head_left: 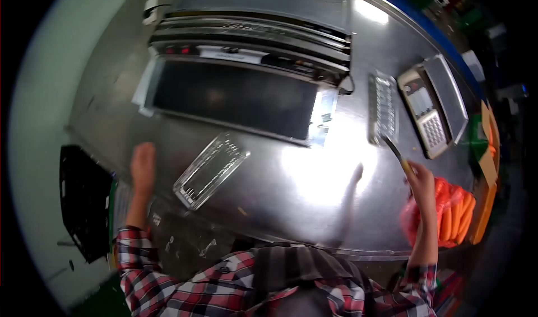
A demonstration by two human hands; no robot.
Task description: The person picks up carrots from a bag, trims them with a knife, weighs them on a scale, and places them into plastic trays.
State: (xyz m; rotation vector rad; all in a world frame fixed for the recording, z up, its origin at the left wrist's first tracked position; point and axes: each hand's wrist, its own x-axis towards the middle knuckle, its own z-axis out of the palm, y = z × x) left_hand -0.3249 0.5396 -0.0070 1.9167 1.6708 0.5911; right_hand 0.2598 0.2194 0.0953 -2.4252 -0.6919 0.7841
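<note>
My right hand (424, 178) is closed around the yellow handle of a knife (397, 152). The knife's dark, slightly curved blade points up and left, its tip by the lower end of a clear plastic tray (384, 110). Below this hand, carrots (457, 219) lie in a red plastic bag. My left hand (143, 163) is at the table's left side, blurred, and its fingers cannot be made out singly. Nothing shows in it. Nearest to it, a second clear plastic tray (210, 171) lies slantwise on the metal table (269, 205).
A wrapping machine (235, 96) with a dark flat plate and rollers stands at the back. To the right is a scale (426, 110) with a keypad, beyond it a cardboard box (486, 154). A black crate (84, 202) stands on the left beside the table.
</note>
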